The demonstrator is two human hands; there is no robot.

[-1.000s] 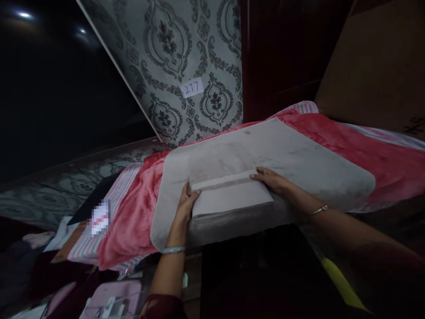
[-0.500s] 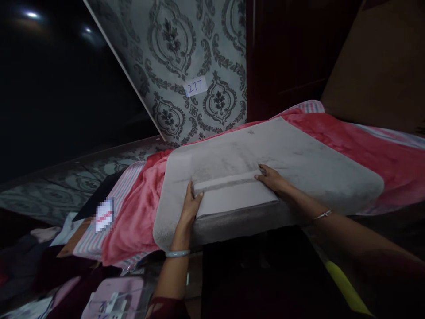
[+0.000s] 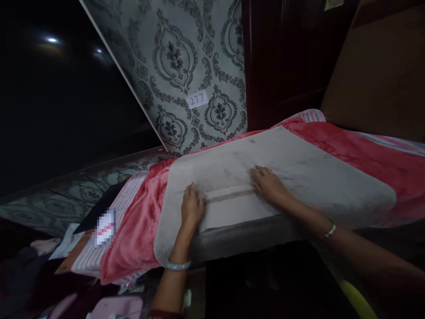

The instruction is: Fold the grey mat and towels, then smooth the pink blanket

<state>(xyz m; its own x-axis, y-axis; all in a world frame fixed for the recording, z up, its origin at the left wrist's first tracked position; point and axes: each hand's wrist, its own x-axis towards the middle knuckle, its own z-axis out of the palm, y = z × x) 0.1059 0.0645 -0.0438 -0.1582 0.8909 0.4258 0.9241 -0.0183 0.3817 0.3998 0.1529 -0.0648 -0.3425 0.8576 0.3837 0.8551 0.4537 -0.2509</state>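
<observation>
A flat pale grey rectangular piece (image 3: 239,213) with a darker band across it lies on a grey cloth-covered surface (image 3: 318,177); its exact kind I cannot tell. My left hand (image 3: 193,206), wearing a bangle, rests at the left side of this piece with its fingers stretched out. At the opposite side, my right hand (image 3: 269,185) lies palm down, fingers extended, over the upper right corner. Neither hand is closed round anything. The palms hide parts of both side edges.
Red plush fabric (image 3: 139,235) shows beneath the grey cover on both sides. Patterned wallpaper (image 3: 179,62) with a "277" label (image 3: 198,99) rises behind. A large dark glossy panel (image 3: 59,102) stands left. A pink object (image 3: 116,306) lies low at the left.
Both hands have shifted from holding the piece's side edges, thumbs inward, to lying flatter with fingers stretched out. The whole scene sits slightly lower in view.
</observation>
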